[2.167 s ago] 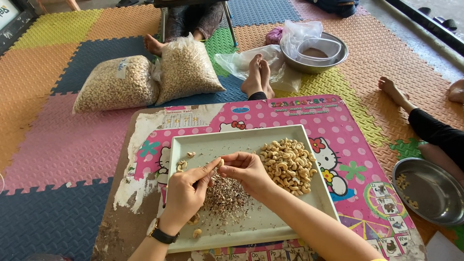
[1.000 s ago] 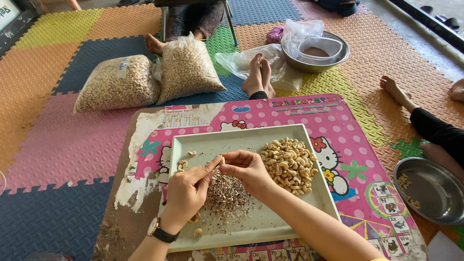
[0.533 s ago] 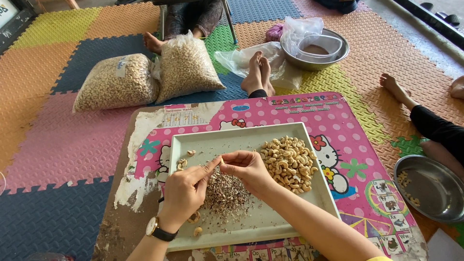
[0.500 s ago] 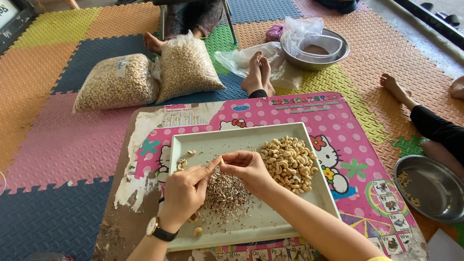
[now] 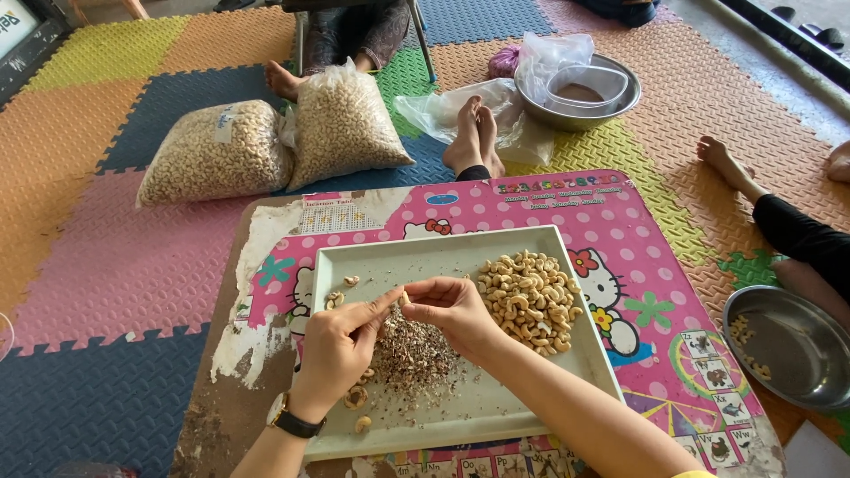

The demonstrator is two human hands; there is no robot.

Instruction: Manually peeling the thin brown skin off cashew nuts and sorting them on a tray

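Pinching a single cashew (image 5: 404, 298) between their fingertips, the left hand (image 5: 341, 347) and right hand (image 5: 453, 311) meet at centre frame above a pale tray (image 5: 496, 409). Under them lies a heap of brown skins (image 5: 412, 354); a pile of peeled cashews (image 5: 529, 299) sits just right. Two filled bags (image 5: 274, 142) rest upper left.

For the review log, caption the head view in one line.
Both hands pinch one cashew above a husk pile on a tray.
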